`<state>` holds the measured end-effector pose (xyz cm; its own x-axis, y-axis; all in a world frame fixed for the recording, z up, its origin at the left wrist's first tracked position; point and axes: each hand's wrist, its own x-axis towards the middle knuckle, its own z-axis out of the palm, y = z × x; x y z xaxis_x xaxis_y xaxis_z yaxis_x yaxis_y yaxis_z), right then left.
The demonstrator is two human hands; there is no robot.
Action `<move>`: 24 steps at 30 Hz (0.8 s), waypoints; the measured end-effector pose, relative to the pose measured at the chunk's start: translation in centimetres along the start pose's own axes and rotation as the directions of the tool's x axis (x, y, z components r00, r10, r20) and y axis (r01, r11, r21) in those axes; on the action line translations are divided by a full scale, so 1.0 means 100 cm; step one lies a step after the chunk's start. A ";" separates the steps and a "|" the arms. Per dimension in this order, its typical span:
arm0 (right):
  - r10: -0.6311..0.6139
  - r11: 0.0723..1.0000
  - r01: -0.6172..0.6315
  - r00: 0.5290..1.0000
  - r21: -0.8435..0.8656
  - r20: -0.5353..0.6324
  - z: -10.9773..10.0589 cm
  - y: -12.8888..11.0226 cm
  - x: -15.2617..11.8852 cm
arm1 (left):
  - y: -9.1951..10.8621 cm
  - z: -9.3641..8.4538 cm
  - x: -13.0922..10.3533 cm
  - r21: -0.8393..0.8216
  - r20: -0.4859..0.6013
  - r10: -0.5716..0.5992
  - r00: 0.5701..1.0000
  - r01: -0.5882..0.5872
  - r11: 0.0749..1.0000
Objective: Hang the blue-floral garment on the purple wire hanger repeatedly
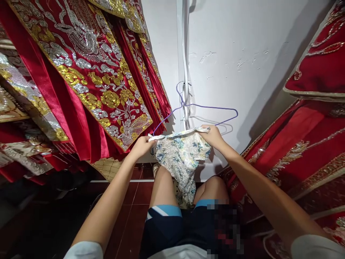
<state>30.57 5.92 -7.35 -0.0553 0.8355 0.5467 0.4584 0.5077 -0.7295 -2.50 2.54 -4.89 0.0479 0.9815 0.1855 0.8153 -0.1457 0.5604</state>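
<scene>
A white floral garment (179, 153) with blue and yellow flowers hangs stretched between my hands, its gathered lower part dropping between my knees. My left hand (143, 146) is closed on the left end of its top band, fingers pinching the cloth. At the other end, my right hand (212, 136) pinches the same band. Just beyond the band is a purple wire hanger (211, 107), its hook at a white upright pole on the wall. Cloth and hands hide the hanger's lower bar, so I cannot tell whether the garment is attached to it.
Red costumes with gold and silver embroidery (110, 97) hang on the left. More red beaded garments (304, 144) crowd the right side, close to my right arm. A white wall (223, 54) with peeling paint stands ahead. Dark red tiles (129, 216) cover the floor.
</scene>
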 end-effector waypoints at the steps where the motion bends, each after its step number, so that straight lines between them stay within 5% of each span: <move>1: 0.000 1.000 0.000 1.000 0.012 -0.004 0.001 0.000 -0.001 | 0.000 0.000 0.004 0.014 -0.003 -0.003 1.000 0.003 1.000; 8: 0.060 0.993 -0.057 0.998 0.103 -0.020 0.010 -0.004 -0.009 | 0.008 -0.003 0.024 0.120 -0.089 0.080 0.993 -0.069 0.990; 12: 0.097 0.987 -0.099 0.995 0.124 0.026 0.012 -0.004 -0.010 | 0.026 -0.003 0.023 0.146 -0.224 0.278 0.934 -0.250 0.957; 17: 0.063 0.983 -0.074 0.996 0.167 0.070 0.008 -0.004 -0.012 | 0.048 -0.001 0.026 -0.082 -0.309 0.376 0.874 -0.418 0.905; 24: 0.066 0.997 -0.072 0.957 -0.010 -0.284 -0.031 0.012 -0.005 | 0.060 -0.002 0.026 -0.127 -0.366 0.373 0.853 -0.443 0.888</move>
<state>33.86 5.46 -7.27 0.2290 0.7733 0.5912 0.4697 0.4442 -0.7629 2.35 4.23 -0.86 0.1340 0.7369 0.6625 0.6291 -0.5798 0.5177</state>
